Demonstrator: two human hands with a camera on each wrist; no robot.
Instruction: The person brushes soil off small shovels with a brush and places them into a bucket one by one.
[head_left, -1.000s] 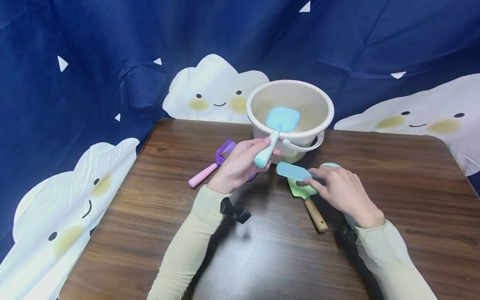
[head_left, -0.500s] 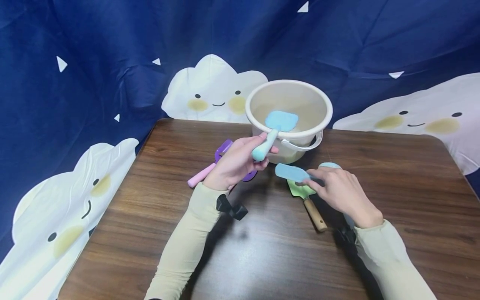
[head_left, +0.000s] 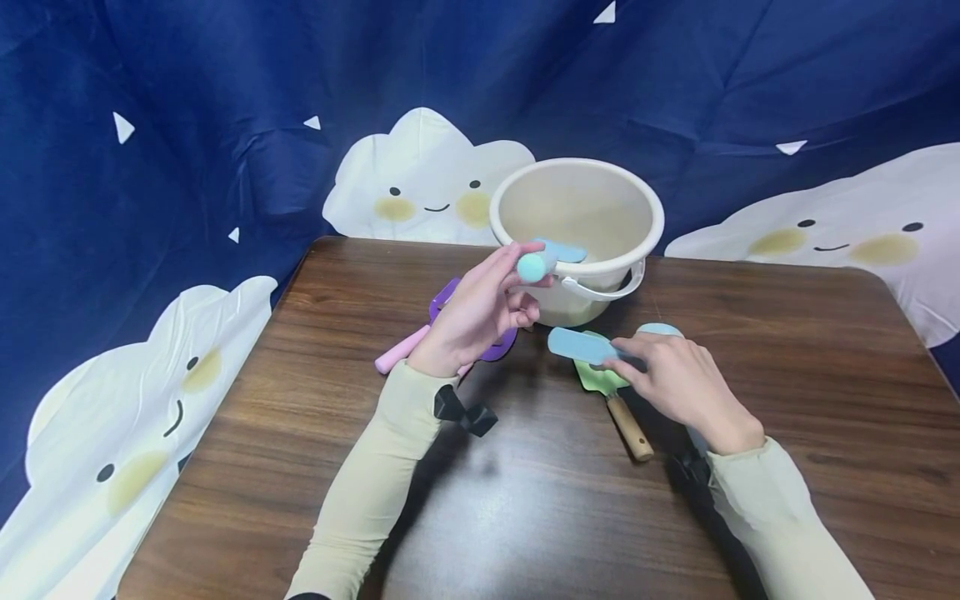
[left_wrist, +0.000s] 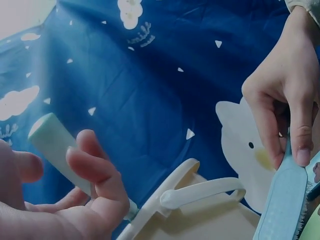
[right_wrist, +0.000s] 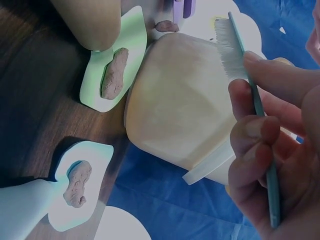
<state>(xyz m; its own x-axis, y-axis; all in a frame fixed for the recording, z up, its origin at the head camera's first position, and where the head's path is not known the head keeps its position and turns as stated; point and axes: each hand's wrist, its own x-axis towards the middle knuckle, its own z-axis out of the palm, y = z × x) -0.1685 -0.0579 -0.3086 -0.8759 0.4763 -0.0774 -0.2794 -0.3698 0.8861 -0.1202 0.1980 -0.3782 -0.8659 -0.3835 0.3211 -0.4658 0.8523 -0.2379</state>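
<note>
My left hand (head_left: pixel 483 308) holds a toy shovel by its mint handle (left_wrist: pixel 62 147), gripped between the fingers. Its light-blue blade (head_left: pixel 564 252) dips inside the near rim of a cream bucket (head_left: pixel 573 307), with the handle end turned towards the head camera. In my right hand (head_left: pixel 686 383) is a light-blue brush (head_left: pixel 581 346) with pale bristles (right_wrist: pixel 230 47), pinched at its handle. Below that hand lies a green shovel (head_left: pixel 596 379) with a wooden handle. A brown lump (right_wrist: pixel 115 75) sits on the green blade.
Another blue shovel (right_wrist: pixel 95 195) bears a brown lump (right_wrist: pixel 78 185), partly under my right hand in the head view. Left of the bucket lie a purple tool (head_left: pixel 442 298) with a pink handle and a second purple piece (head_left: pixel 500 344), partly hidden by my left hand.
My left hand has rotated the shovel: its handle end has risen and its blade has tipped lower inside the bucket rim. My right hand and the brush have barely moved.
</note>
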